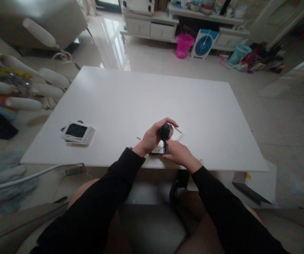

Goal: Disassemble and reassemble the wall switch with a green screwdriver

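My left hand (pixel 153 135) is closed round the dark green handle of a screwdriver (pixel 165 131), held upright over a small white socket panel (pixel 157 150) near the front edge of the white table (pixel 130 98). The fingers of my right hand (pixel 179 153) press on the right side of the panel and partly hide it. A thin stick-like piece (pixel 177 129) and a tiny screw (pixel 138 138) lie on the table close by.
A stack of white panels with a dark square on top (pixel 77 132) lies at the table's front left. A drying rack with clothes (pixel 14 88) stands to the left. Behind the table are a pink basket (pixel 184 45) and a fan (pixel 204 43).
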`<action>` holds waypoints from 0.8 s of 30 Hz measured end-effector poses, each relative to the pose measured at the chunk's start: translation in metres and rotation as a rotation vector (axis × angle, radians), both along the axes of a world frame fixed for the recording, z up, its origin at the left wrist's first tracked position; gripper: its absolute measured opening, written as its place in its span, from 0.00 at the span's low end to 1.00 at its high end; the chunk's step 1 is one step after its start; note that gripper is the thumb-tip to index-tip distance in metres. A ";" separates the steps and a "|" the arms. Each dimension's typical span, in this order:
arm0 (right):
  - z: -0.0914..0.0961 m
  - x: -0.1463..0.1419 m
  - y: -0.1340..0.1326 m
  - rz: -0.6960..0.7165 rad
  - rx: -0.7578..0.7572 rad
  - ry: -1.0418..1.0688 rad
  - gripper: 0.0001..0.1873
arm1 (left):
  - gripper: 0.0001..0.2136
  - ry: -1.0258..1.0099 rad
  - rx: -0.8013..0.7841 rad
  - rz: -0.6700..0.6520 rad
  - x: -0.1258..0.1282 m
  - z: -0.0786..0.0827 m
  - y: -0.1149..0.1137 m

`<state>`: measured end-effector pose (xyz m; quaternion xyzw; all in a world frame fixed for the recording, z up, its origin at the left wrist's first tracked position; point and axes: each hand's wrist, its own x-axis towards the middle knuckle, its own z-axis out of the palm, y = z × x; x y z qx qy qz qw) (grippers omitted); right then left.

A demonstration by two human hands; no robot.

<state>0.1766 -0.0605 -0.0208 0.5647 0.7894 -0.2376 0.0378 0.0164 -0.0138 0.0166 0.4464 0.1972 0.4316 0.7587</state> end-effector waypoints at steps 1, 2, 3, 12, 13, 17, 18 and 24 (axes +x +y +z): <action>0.000 0.000 0.000 -0.001 0.003 0.000 0.28 | 0.20 -0.001 0.003 0.019 0.001 0.000 0.000; -0.001 0.000 0.000 -0.001 0.004 -0.004 0.29 | 0.18 -0.002 0.007 0.030 0.001 0.000 0.000; -0.001 0.000 0.000 -0.001 0.003 -0.007 0.29 | 0.17 0.002 0.016 0.035 0.002 0.000 0.000; 0.000 0.001 0.000 -0.020 0.001 0.005 0.29 | 0.25 0.149 0.032 0.113 0.003 0.000 0.003; -0.001 0.000 0.000 -0.017 0.004 0.006 0.29 | 0.25 0.128 0.011 0.107 0.003 0.000 0.002; -0.002 0.001 0.000 -0.010 0.007 0.010 0.28 | 0.23 0.070 -0.001 0.061 0.006 0.001 -0.001; -0.003 0.001 0.000 -0.010 0.008 0.009 0.28 | 0.22 0.055 0.007 0.051 0.006 0.000 -0.001; -0.002 0.000 0.002 0.002 -0.007 -0.004 0.22 | 0.18 0.098 0.147 0.085 0.009 -0.003 0.001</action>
